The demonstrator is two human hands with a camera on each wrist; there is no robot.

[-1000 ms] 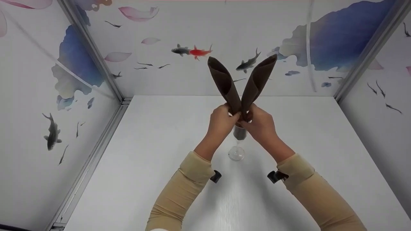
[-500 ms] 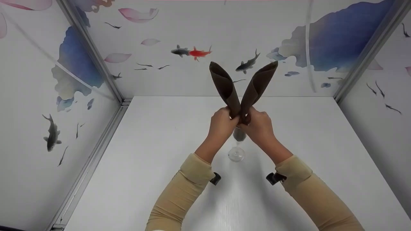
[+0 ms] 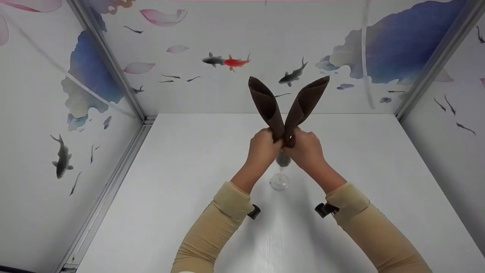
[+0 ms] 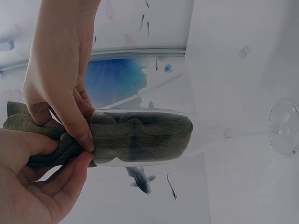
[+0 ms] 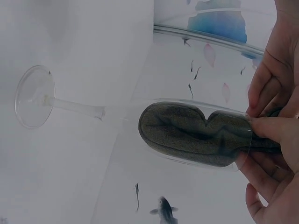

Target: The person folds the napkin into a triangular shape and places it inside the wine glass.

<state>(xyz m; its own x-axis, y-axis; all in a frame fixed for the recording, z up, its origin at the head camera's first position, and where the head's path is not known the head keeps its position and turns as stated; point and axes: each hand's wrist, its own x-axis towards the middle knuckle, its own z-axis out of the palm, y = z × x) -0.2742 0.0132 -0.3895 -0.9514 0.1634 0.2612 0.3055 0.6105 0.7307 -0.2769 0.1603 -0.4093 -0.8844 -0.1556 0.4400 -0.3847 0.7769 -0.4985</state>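
Observation:
A dark brown cloth napkin (image 3: 266,104) is rolled into two tall ears that spread in a V. Its folded lower part (image 4: 140,137) sits inside the bowl of a clear stemmed flute glass (image 5: 77,106), which stands upright on its round foot. My left hand (image 3: 264,146) grips the base of the left ear. Across from it, my right hand (image 3: 305,148) pinches the base of the right ear. Fingertips of both hands meet around the cloth right at the glass rim. In the head view the hands hide the rim.
The glass stands on a white table (image 3: 189,159). White panels painted with fish, petals and blue washes close off the back (image 3: 227,91) and both sides, with grey metal rails (image 3: 125,68) at the corners. A small black camera (image 3: 254,211) sits at each wrist.
Both hands have moved down a little with the napkin, and the ear tips now stand lower. The cloth sits deeper in the glass, which has stayed in place.

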